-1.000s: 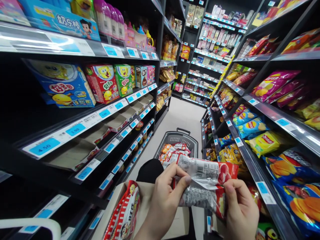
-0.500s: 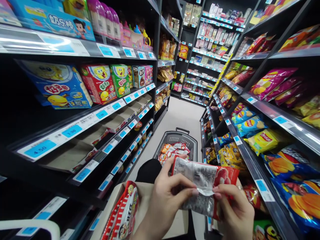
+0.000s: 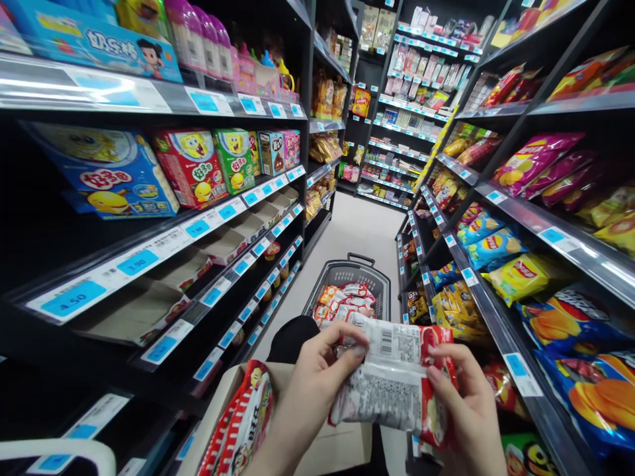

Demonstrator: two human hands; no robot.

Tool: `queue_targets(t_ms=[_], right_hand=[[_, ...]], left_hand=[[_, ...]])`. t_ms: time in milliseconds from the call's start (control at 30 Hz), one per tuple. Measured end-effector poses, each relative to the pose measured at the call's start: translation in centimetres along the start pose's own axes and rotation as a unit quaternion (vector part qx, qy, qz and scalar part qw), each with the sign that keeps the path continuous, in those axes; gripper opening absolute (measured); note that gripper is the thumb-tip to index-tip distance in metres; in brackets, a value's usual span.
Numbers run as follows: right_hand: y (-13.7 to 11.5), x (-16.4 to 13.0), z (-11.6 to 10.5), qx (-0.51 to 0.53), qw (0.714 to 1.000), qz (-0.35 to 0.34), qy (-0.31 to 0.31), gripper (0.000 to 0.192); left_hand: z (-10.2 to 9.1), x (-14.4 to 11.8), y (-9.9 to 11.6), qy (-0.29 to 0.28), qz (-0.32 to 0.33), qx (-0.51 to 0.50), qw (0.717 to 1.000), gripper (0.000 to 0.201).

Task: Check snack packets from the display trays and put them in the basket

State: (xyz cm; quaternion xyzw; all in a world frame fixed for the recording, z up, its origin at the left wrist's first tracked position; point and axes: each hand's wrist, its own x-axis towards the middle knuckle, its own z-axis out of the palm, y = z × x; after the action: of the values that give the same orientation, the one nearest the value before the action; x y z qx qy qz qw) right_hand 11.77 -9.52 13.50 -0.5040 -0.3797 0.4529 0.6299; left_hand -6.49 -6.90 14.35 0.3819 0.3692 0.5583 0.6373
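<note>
Between my two hands is a red and silver snack packet [image 3: 391,377], its printed back with a barcode turned up towards me. My left hand [image 3: 322,377] grips the packet's left end, thumb on top. At the right end, my right hand [image 3: 466,396] pinches the red edge between thumb and fingers. Below and to the left, an open cardboard box [image 3: 292,380] holds red-and-white striped snack packets [image 3: 243,416]. Past my hands, a grey shopping basket [image 3: 381,284] on the floor contains several red and orange packets [image 3: 347,297].
Shelves on the left carry cartoon snack boxes [image 3: 193,165] and open cardboard trays [image 3: 143,304]. Bags of chips [image 3: 585,317] fill the right shelves close to my right hand. A pale curved bar [image 3: 59,449] is at the lower left. The aisle floor [image 3: 362,225] runs to a back shelf.
My fingers have moved from the packet's middle seam out to its two ends. The packet now lies flatter, with more of its printed back showing.
</note>
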Motion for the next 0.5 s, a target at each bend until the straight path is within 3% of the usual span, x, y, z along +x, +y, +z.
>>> queue_targets(t_ms=[100,233,367,500], right_hand=[[-0.2,0.0,-0.2,0.104,0.993,0.046,-0.031,0.018],[0.3,0.4,-1.1,0.199,0.973,0.069,-0.095,0.009],[1.5,0.7,-2.2,0.212,0.969,-0.007,-0.123,0.034],[2.5,0.8,-2.4,0.176,0.979,-0.043,-0.099,0.043]], left_hand=[[-0.2,0.3,0.1,-0.030,-0.049,-0.093,0.994,0.011],[-0.2,0.4,0.6,-0.074,-0.131,-0.224,0.963,0.018],[0.0,0.0,1.0,-0.118,-0.095,-0.254,0.955,0.042],[0.1,-0.3,1.2,-0.094,-0.007,-0.112,0.989,0.025]])
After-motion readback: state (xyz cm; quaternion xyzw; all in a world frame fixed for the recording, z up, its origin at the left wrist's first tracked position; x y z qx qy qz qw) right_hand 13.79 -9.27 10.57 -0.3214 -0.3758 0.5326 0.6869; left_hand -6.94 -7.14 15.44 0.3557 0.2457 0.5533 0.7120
